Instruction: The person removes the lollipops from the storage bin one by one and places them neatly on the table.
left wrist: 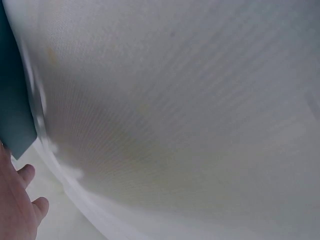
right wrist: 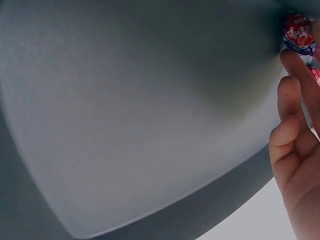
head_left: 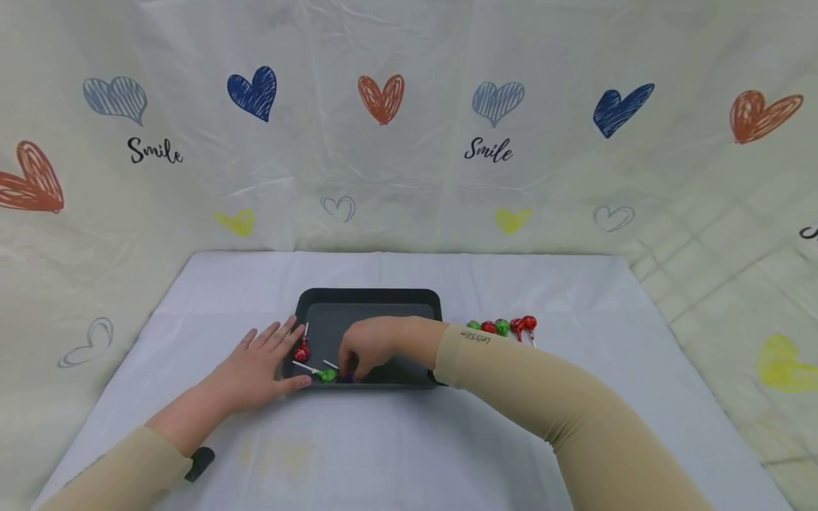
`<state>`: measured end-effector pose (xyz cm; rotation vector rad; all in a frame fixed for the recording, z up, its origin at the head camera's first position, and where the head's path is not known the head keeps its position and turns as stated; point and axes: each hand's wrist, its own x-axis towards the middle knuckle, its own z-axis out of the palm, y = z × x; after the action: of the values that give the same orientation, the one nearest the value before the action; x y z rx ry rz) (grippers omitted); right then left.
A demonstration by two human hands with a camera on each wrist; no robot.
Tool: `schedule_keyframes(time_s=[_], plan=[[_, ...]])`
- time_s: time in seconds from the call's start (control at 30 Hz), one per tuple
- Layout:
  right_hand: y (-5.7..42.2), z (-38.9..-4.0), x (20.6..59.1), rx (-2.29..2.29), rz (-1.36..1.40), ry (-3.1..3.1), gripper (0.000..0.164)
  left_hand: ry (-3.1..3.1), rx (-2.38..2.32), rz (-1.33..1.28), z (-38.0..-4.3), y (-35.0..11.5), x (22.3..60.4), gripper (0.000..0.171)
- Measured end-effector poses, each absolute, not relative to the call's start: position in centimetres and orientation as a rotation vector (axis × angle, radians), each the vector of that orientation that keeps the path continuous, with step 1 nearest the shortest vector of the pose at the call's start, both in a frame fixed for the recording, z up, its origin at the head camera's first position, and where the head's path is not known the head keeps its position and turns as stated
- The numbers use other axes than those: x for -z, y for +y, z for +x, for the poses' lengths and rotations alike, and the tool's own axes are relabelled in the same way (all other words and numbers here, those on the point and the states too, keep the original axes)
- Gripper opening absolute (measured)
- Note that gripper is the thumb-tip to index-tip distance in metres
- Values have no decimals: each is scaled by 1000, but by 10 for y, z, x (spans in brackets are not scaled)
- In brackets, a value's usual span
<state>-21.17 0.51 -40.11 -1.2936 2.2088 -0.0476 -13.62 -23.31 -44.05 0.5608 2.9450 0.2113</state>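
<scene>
A dark grey rectangular tray (head_left: 371, 294) lies on the table. Inside its front part, my right hand (head_left: 373, 344) reaches down and pinches a purple-wrapped lollipop (head_left: 350, 377); red also shows on its wrapper (right wrist: 298, 34) in the right wrist view. To the left of those fingers lie a green lollipop (head_left: 329, 375) and, further back, a red lollipop (head_left: 302, 352), both with white sticks. My left hand (head_left: 252, 372) rests with spread, straight fingers at the tray's left edge. In the left wrist view, only part of that hand (left wrist: 17, 200) shows beside the tray wall (left wrist: 12, 90).
Right of the tray, a row of green lollipops (head_left: 501, 327) and red lollipops (head_left: 529, 323) lies on the white tablecloth (head_left: 358, 454), partly hidden by my right forearm. A pale curtain (head_left: 409, 177) printed with hearts hangs behind the table.
</scene>
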Motion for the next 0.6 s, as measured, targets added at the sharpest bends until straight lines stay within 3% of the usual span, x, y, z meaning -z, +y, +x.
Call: schedule_keyframes(time_s=[0.6], plan=[[45,-238,387,88,-1137,2260,19,2953,-235,562,-137,-234,446,103]])
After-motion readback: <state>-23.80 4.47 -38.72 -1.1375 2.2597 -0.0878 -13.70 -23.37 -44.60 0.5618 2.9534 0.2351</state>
